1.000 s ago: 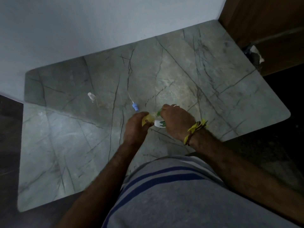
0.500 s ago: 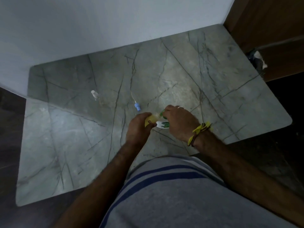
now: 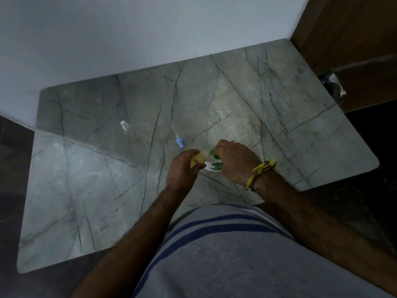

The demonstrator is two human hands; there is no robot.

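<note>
Left hand [image 3: 182, 171] was curled round a yellow item [image 3: 198, 158]. Right hand [image 3: 235, 163] gripped a white-labelled bottle [image 3: 213, 166] touching it, above the marble table [image 3: 279, 125]. Contents not discernible; label wording blurred.

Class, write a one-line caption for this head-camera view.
Left hand grips a small yellow bottle while right hand holds its green top over a marble table.

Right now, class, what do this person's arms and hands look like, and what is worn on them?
Both forearms are bare, no sleeves. The right hand has a pale ring on one finger, and its wrist carries a yellow thread band with a dark cord. The left hand wears nothing visible.
</note>
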